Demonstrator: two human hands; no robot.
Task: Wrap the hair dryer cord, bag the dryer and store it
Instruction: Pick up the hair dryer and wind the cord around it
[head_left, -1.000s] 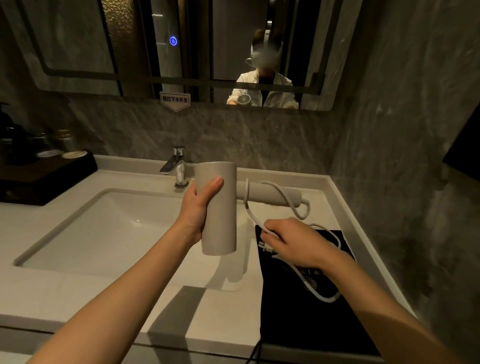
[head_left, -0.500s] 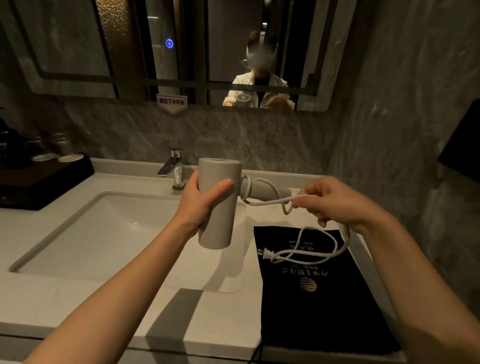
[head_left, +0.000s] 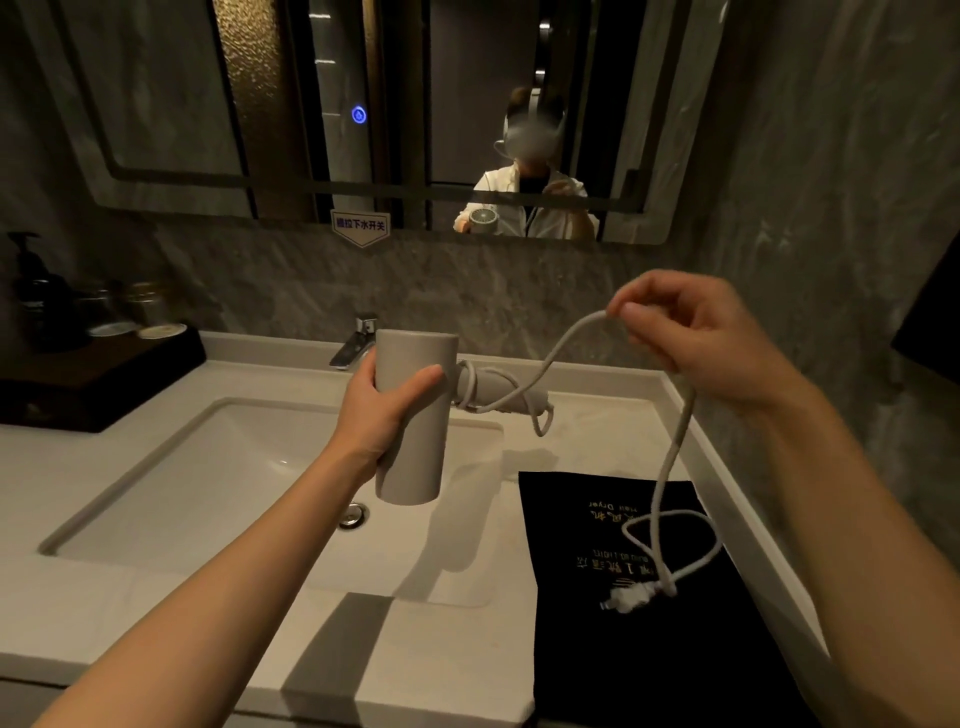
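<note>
Wall: grey veined stone, matt, behind and to the right of the table.
Mirror (head_left: 156, 104): dark-framed, rounded corners, a blue lit button on it; it reflects a person in a white top holding the dryer.
Table (head_left: 597, 415): pale smooth stone top with a raised back edge.
Sink (head_left: 208, 493): white rectangular basin sunk in the table, round metal drain at the bottom; a chrome faucet (head_left: 358, 343) stands at its back rim.
Bag (head_left: 623, 623): flat black fabric with gold lettering, lying on the table right of the sink.
Tray (head_left: 93, 379): dark, at far left, carrying jars and a pump bottle.
Hair dryer (head_left: 410, 421): matt grey cylinder held upright over the sink, its handle pointing right with cord turns around it.
Cord (head_left: 670, 457): white, round, rising from the handle to the right hand, then hanging in a loop onto the bag; plug (head_left: 631, 597) rests on the bag.
Left hand (head_left: 384, 410): closed around the dryer barrel.
Right hand (head_left: 701, 338): raised right of the dryer, fingers pinching the cord.
</note>
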